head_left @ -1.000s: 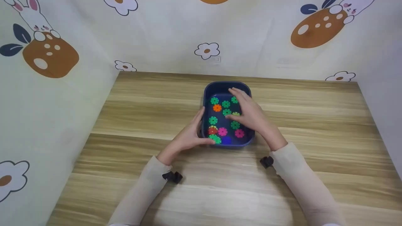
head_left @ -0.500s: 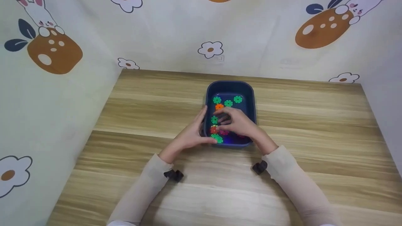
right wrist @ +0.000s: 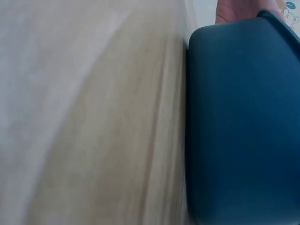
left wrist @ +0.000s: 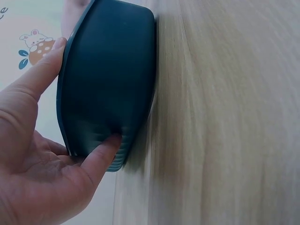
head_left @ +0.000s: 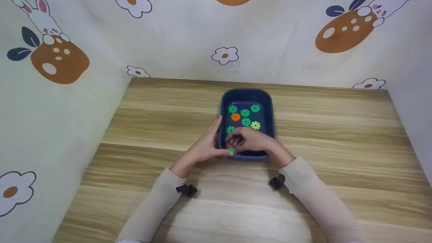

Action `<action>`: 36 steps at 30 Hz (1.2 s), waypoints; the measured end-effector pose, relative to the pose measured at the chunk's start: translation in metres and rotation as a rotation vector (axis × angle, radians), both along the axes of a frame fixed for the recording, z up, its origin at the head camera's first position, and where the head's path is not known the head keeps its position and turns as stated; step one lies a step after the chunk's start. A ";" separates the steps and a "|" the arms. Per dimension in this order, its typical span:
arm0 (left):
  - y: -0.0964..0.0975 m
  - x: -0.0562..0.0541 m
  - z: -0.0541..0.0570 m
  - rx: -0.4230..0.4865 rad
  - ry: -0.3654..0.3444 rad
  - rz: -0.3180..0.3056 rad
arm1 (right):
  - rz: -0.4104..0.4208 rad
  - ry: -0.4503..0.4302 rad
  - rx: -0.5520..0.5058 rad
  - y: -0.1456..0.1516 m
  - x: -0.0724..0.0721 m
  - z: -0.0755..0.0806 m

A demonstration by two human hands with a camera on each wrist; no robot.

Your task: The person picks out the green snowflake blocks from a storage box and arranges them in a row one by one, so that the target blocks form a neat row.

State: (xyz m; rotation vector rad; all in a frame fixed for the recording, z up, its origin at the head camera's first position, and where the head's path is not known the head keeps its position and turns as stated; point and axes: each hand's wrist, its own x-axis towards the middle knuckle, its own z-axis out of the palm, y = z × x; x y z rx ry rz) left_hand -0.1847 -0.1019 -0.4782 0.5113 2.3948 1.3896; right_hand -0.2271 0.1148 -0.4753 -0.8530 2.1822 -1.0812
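A dark blue plastic bin (head_left: pixel 248 94) stands on the wooden table with notched snowflake discs on its floor. My left hand (head_left: pixel 202 145) holds its near left corner, thumb on the near rim, fingers along the left wall; the left wrist view shows this hand (left wrist: pixel 51 173) against the bin's wall (left wrist: pixel 110 70). Inside, my right hand (head_left: pixel 251 140) has its fingers curled down over a red snowflake disc (head_left: pixel 229 145), close to a green disc (head_left: pixel 231 149). Whether the fingertips pinch the red disc is hidden. The right wrist view shows mostly the bin's outer wall (right wrist: pixel 243 122).
Farther back in the bin lie several green discs (head_left: pixel 245 112), an orange disc (head_left: pixel 235 117) and a yellow-green disc (head_left: pixel 255 125). The table (head_left: pixel 162 114) extends around the bin to a patterned wall (head_left: pixel 175 40) behind. My right hand covers the bin's near part.
My right hand has moved from the bin's right side toward its near left corner, its fingers curling more. The left hand keeps its hold on the bin.
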 end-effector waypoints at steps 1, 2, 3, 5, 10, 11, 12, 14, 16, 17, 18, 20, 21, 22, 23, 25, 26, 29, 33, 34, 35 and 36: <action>-0.001 0.000 -0.001 -0.002 0.000 0.001 | 0.020 0.018 0.011 -0.001 0.001 -0.001; -0.001 0.001 -0.001 -0.004 -0.001 0.003 | 0.039 0.038 0.022 -0.001 0.002 -0.001; -0.002 0.001 -0.001 -0.005 -0.001 0.004 | 0.055 0.057 0.032 -0.002 0.002 -0.001; -0.003 0.002 -0.001 -0.007 -0.004 0.008 | 0.076 0.085 0.044 -0.003 0.004 -0.001; -0.004 0.004 0.001 -0.002 -0.008 0.008 | 0.089 0.103 0.059 -0.003 0.004 -0.001; -0.004 0.004 0.001 -0.001 -0.009 0.006 | 0.088 0.102 0.061 -0.003 0.004 -0.001; -0.004 0.004 0.001 0.001 -0.007 0.005 | 0.088 0.100 0.060 -0.003 0.003 -0.001; -0.004 0.004 0.001 0.007 -0.002 0.006 | 0.084 0.093 0.054 -0.004 0.003 0.000; -0.004 0.004 0.001 0.009 -0.001 0.008 | 0.077 0.082 0.047 -0.004 0.002 -0.001; -0.004 0.004 0.001 0.009 -0.001 0.011 | 0.073 0.077 0.044 -0.004 0.002 0.000; -0.004 0.004 0.001 0.009 0.000 0.014 | 0.069 0.073 0.042 -0.004 0.002 0.000; -0.004 0.004 0.002 0.007 0.002 0.015 | 0.062 0.068 0.043 -0.004 0.002 0.000; -0.003 0.004 0.002 0.003 0.000 0.017 | 0.060 0.071 0.042 -0.004 0.002 0.000; -0.003 0.004 0.002 0.002 0.001 0.016 | 0.056 0.073 0.039 -0.004 0.002 0.000; -0.003 0.004 0.002 0.001 0.000 0.017 | 0.053 0.076 0.035 -0.003 0.002 0.000; -0.003 0.004 0.003 -0.003 -0.002 0.017 | 0.047 0.086 0.028 -0.003 0.001 0.000; -0.002 0.003 0.003 -0.001 -0.002 0.016 | 0.043 0.094 0.027 -0.002 0.001 0.000; -0.002 0.002 0.003 -0.004 0.003 0.012 | 0.035 0.109 0.020 -0.001 0.001 0.000; -0.002 0.002 0.003 -0.009 0.010 0.005 | 0.020 0.111 0.015 0.000 0.001 0.000; -0.001 0.002 0.003 -0.010 0.009 0.004 | 0.014 0.108 0.014 0.001 0.001 0.000; -0.001 0.002 0.003 -0.009 0.010 0.002 | 0.009 0.106 0.010 0.001 0.001 0.000; -0.001 0.002 0.003 -0.009 0.009 0.001 | 0.004 0.104 0.005 0.001 0.001 0.001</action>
